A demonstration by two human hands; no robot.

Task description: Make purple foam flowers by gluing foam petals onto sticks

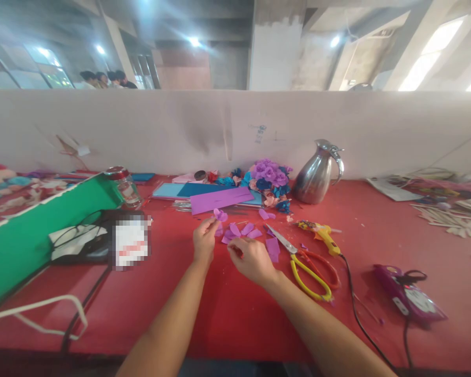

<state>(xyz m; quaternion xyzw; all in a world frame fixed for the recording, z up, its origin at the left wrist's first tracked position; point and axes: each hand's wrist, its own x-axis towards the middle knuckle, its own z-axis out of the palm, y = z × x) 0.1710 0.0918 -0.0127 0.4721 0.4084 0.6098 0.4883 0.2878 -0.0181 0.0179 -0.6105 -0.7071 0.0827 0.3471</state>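
Observation:
My left hand (204,241) is closed in a pinch around the base of a small purple paper flower (220,214), held up over the red table. My right hand (253,257) hangs low to its right, with thumb and fingers curled together. Whether anything sits between those fingertips is too small to tell. Just beyond it lie loose purple paper petals (253,232), and a cut purple paper piece (272,249) is beside them. Scissors (298,262) with one yellow and one red handle rest to the right, blades partly open.
Behind the petals are purple paper sheets (220,200) and a bunch of paper flowers (270,175). A steel jug (316,175) stands near the wall. At right lie a yellow glue gun (326,238) with its cord and a purple box (408,296). A glass jar (125,188) stands left.

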